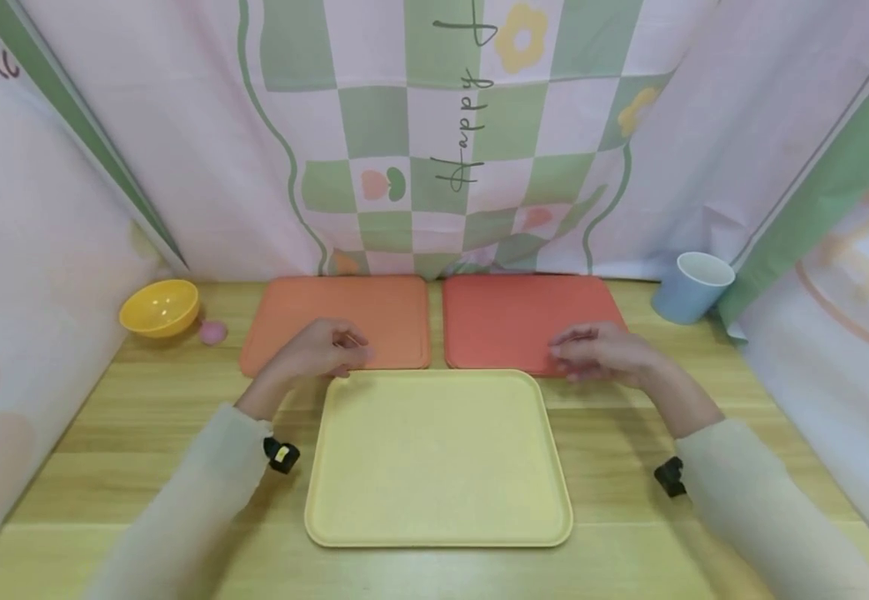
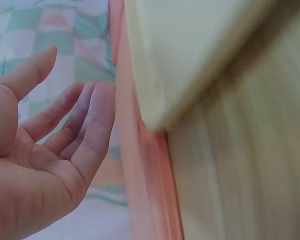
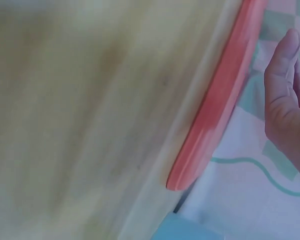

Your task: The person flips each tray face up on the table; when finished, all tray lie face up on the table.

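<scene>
My left hand (image 1: 327, 348) hovers over the front right part of an orange tray (image 1: 284, 321), close to the far left corner of a yellow tray (image 1: 441, 467). In the left wrist view its fingers (image 2: 97, 120) are loosely bent, with nothing between them and the thumb. My right hand (image 1: 602, 354) hangs over the front right part of a red tray (image 1: 509, 321), fingers relaxed and holding nothing. The yellow tray lies bare on the table in front of me, between both forearms. The orange and red trays lie side by side behind it.
A yellow bowl (image 1: 160, 308) stands at the back left, with a small pink round object (image 1: 212, 332) beside it. At the back right stands a light blue cup (image 1: 692, 287). Printed cloth (image 1: 374, 121) hangs behind the wooden table (image 1: 142, 450) and along both sides.
</scene>
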A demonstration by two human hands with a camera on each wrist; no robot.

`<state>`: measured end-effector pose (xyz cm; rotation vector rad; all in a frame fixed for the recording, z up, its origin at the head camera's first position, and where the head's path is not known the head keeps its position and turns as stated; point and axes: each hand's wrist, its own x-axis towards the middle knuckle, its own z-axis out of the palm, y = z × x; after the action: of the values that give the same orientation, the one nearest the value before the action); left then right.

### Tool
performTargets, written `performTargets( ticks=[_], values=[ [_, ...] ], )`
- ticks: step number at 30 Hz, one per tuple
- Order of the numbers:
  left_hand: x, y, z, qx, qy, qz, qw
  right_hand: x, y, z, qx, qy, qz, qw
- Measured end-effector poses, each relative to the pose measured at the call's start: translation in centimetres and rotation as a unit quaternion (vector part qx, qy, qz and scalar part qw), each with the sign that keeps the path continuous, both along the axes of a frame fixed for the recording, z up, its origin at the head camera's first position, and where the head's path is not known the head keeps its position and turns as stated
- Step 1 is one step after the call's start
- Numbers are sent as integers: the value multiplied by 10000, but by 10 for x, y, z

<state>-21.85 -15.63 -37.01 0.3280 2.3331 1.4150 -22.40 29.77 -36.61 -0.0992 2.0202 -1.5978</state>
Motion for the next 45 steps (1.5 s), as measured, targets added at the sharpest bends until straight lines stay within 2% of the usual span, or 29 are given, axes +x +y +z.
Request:
performTargets(
  ticks=[5, 10, 13, 19, 26, 28, 34, 39, 45],
  values=[
    [-11, 22, 0, -9, 269, -111, 9996, -6, 9, 4, -26, 49, -264, 9996],
    [-23, 40, 1, 152, 286, -85, 9994, -13, 18, 3, 33, 283, -430, 9987],
    [-28, 49, 3, 284, 269, -43, 9992, -15, 22, 4, -45, 309, -529, 9981],
    [-40, 65, 2, 168, 345, 7, 9993, -21, 33, 1, -335, 256, -776, 9961],
    [-54, 78, 0, 151, 517, 30, 9985, -30, 48, -2, -521, 254, -786, 9952],
    [-58, 83, -1, 346, 432, 90, 9984, -31, 52, -2, -589, 240, -774, 9950],
    [-68, 97, -5, 846, -9, 551, 9949, -33, 62, 1, -621, 212, -873, 9940],
    [-74, 105, -6, 774, -264, 839, 9931, -39, 66, 3, -684, 151, -1018, 9923],
    [-78, 111, -9, 532, -234, 921, 9941, -48, 71, 3, -706, -64, -1318, 9887]
  ],
)
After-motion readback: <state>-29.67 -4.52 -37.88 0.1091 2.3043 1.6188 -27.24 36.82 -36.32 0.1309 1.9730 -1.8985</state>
